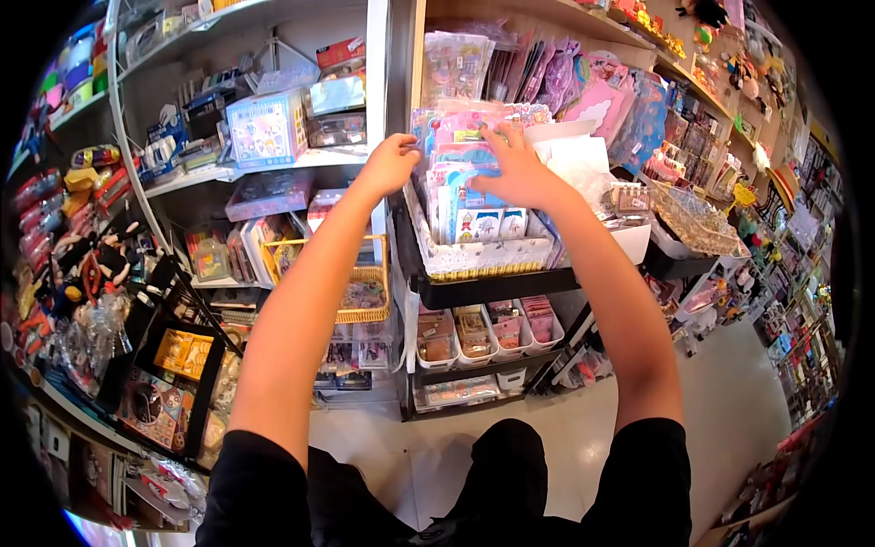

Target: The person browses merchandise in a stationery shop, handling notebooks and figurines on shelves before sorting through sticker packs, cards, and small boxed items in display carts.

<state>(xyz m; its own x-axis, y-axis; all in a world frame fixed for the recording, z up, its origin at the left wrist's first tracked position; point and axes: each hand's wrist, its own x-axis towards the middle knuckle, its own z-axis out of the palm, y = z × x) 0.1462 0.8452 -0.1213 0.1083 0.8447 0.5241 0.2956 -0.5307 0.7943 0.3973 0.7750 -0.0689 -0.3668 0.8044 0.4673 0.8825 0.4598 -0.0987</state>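
A white patterned basket (pixel 488 259) is packed with upright sticker packets (pixel 467 196), mostly blue and pink in clear wrappers. My right hand (pixel 518 173) reaches over them, fingers spread, its fingertips touching the packets from the right side. At the basket's back left, my left hand (pixel 392 165) is beside the packets' edge; its fingers are slightly bent and apart from the thumb, with nothing visible in them. Along the basket's front stand small white cards (pixel 492 224) with blue figures. Whether the left fingertips touch a packet is hard to see.
The basket stands on a black tiered rack (pixel 492 290), with white bins (pixel 474 334) of packets below. White open boxes (pixel 592 187) and a wire basket (pixel 697 219) are to the right. Shelves with a blue box (pixel 266 128) and a yellow wicker basket (pixel 365 296) stand left.
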